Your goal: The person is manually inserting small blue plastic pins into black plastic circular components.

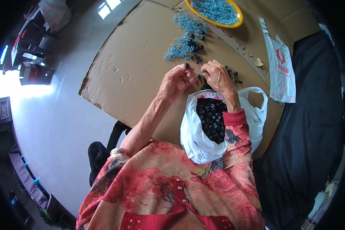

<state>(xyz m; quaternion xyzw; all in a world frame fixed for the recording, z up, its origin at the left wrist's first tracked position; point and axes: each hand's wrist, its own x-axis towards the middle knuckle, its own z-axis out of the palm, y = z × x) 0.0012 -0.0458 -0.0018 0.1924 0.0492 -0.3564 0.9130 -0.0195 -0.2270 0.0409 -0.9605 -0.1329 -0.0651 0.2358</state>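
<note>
Left hand point(176, 79) pinches a black cap point(187, 66); right hand point(217, 75) fingers pressed together on a small blue part point(199, 74), above the white bag point(195, 140).

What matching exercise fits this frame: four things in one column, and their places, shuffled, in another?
Things:
1. yellow bowl
2. white bag of black caps
3. loose heap of pale blue pieces
4. single black cap

Places:
A. in the left hand fingers
B. far edge of the cardboard
C. spread on the cardboard below the bowl
D. under the right hand wrist

Pairs: 1-B, 2-D, 3-C, 4-A
</note>
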